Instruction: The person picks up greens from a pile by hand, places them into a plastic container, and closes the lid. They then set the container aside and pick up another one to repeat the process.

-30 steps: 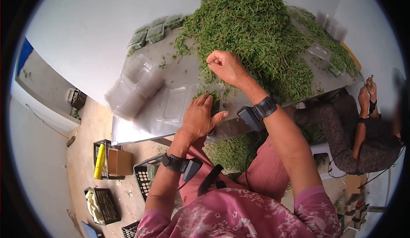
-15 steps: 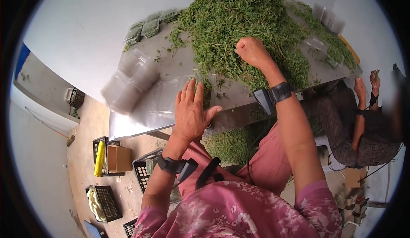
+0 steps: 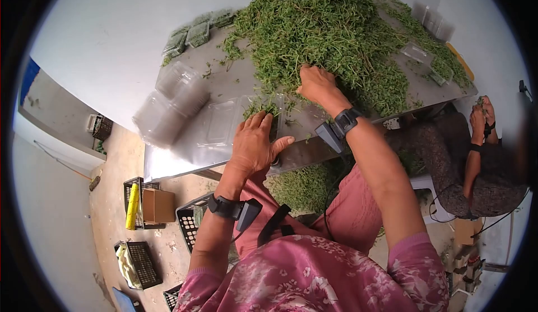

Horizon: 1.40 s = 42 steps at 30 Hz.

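A big heap of green herb sprigs (image 3: 330, 26) covers the far part of the steel table (image 3: 185, 155). My right hand (image 3: 317, 86) is at the heap's near edge, fingers closed on a pinch of sprigs. My left hand (image 3: 255, 144) lies flat, fingers apart, on an open clear clamshell box (image 3: 224, 122) near the table's front edge. Some sprigs (image 3: 259, 108) lie in the box just beyond my left fingertips.
A stack of clear empty boxes (image 3: 171, 102) stands left of the open box. Filled boxes (image 3: 193, 35) sit at the far left corner, more clear boxes (image 3: 426, 60) at the far right. Another person sits at right, hands (image 3: 481, 119) raised. Black crates (image 3: 140, 203) stand on the floor.
My right hand moved from deeper in the heap back to its near edge. My left hand slid down a little on the open box.
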Available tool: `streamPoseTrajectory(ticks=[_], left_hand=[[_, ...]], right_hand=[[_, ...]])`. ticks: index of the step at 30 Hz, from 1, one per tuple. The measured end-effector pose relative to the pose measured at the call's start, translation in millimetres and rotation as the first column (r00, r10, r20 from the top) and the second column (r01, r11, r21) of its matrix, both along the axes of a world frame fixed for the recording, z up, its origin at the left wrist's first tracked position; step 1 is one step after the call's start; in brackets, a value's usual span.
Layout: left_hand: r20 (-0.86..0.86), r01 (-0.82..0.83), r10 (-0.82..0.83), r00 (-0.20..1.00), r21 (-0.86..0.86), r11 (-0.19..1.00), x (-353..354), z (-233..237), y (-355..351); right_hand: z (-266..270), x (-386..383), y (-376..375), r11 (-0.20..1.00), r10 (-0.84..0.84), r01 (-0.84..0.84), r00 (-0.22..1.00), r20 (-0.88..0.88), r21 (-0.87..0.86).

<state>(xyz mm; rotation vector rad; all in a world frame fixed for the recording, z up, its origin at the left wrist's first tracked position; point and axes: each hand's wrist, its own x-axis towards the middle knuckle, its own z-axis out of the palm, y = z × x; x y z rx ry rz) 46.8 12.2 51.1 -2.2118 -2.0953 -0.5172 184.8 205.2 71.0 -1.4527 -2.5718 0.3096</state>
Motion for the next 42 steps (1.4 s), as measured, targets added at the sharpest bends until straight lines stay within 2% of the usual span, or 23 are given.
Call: streamPoseTrajectory(ticks=[4,7,10,14,17,20,23,28,32,35,39,42], left_hand=[[-0.024,0.000,0.000,1.000,-0.006,1.000,-1,-3,0],[-0.028,0.000,0.000,1.000,-0.006,1.000,0,-3,0],[-0.053,-0.001,0.002,0.999,0.003,1.000,0,-4,-1],[-0.022,0.010,-0.009,1.000,0.049,0.999,1,-5,-1],[-0.002,0.017,-0.017,1.000,0.064,0.998,2,-2,-3],[-0.022,0.019,-0.017,1.000,0.105,0.994,1,0,-7],[-0.063,-0.003,0.015,0.998,0.200,0.980,1,2,-12],[0.052,-0.104,0.091,0.994,0.326,0.940,-14,0,-26],[0.116,-0.182,0.151,0.982,0.341,0.922,-25,-6,-39],[0.187,-0.223,0.169,0.968,0.324,0.920,-29,-12,-42],[0.248,-0.227,0.156,0.956,0.290,0.930,-27,-14,-42],[0.263,-0.208,0.144,0.954,0.234,0.950,-28,-16,-41]], right_hand=[[3,2,-3,0.998,0.035,-0.030,0.994,0.099,-0.047],[-2,5,0,1.000,0.013,-0.013,0.999,0.047,0.007],[-2,10,11,1.000,0.001,-0.001,0.996,-0.088,0.001],[9,19,25,0.997,0.041,-0.063,0.909,-0.415,-0.040],[13,20,26,0.994,0.045,-0.087,0.876,-0.480,-0.067],[8,15,30,0.977,-0.004,-0.116,0.829,-0.559,-0.180],[33,13,9,0.895,-0.094,-0.232,0.737,-0.669,-0.380],[56,6,-16,0.877,-0.074,-0.331,0.624,-0.778,-0.348],[59,-9,-35,0.857,-0.064,-0.392,0.563,-0.824,-0.335],[52,-20,-58,0.825,-0.008,-0.441,0.616,-0.787,-0.354],[51,-26,-66,0.816,0.155,-0.386,0.863,-0.480,-0.431],[43,-20,-49,0.905,0.172,-0.335,0.852,-0.494,-0.263]])
